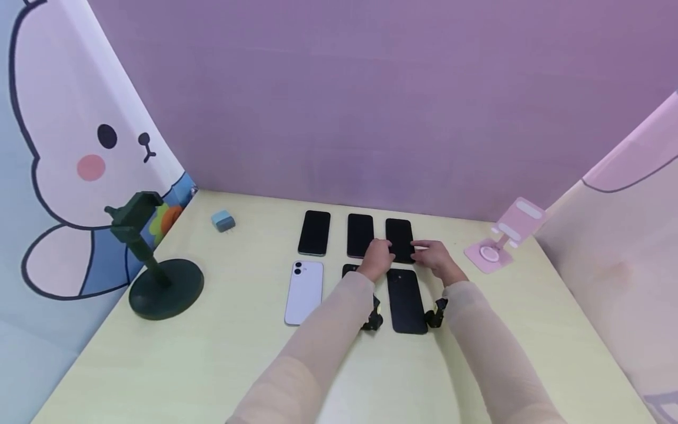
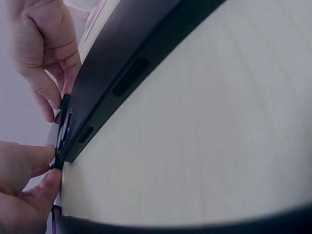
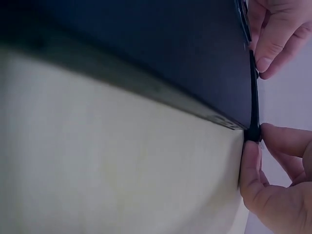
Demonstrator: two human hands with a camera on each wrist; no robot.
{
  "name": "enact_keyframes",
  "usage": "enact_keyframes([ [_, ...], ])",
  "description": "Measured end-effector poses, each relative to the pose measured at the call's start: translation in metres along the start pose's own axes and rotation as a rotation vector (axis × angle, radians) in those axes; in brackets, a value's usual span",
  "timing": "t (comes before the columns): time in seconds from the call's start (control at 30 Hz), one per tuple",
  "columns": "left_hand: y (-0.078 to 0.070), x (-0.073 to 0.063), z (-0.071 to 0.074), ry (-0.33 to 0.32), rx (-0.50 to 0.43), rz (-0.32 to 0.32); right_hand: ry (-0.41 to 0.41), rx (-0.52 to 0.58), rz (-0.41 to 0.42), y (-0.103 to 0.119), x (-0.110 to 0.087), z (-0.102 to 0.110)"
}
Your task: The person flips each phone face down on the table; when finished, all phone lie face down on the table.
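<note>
A black smartphone lies screen up at the right end of the back row. My left hand pinches its left edge near the front corner. On the opposite edge, my right hand grips with thumb and fingertips. In the left wrist view the left hand's thumb and finger close on the phone's thin dark edge, the right hand beyond. The right wrist view shows the right fingers at its corner. Just in front lies a black phone, back up; my left hand and sleeve partly hide another dark phone.
Two more black phones lie in the back row, and a white phone lies back up at front left. A dark green stand and a blue block are left; a pink phone stand is right.
</note>
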State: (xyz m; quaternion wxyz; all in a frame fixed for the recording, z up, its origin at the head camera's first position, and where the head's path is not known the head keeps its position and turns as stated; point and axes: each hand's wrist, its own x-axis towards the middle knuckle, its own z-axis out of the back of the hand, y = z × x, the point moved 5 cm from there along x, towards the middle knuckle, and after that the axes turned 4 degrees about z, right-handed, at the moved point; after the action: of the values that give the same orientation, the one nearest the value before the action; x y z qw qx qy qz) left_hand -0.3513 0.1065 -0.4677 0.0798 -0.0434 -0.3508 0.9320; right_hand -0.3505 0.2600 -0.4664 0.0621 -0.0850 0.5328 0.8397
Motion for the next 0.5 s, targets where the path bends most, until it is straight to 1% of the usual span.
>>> enact_keyframes([
  [0.17, -0.0006, 0.0002, -0.0009, -0.005, -0.01, 0.002, -0.004, 0.008, 0.0, 0.0018, -0.0001, 0.0014],
  [0.3, -0.0002, 0.0004, -0.0004, -0.011, -0.02, 0.001, 0.001, 0.037, 0.0, 0.0027, 0.0002, 0.0022],
  [0.5, 0.0017, 0.0002, 0.0001, 0.008, -0.024, 0.006, 0.013, 0.084, -0.017, 0.005, -0.0019, 0.0024],
])
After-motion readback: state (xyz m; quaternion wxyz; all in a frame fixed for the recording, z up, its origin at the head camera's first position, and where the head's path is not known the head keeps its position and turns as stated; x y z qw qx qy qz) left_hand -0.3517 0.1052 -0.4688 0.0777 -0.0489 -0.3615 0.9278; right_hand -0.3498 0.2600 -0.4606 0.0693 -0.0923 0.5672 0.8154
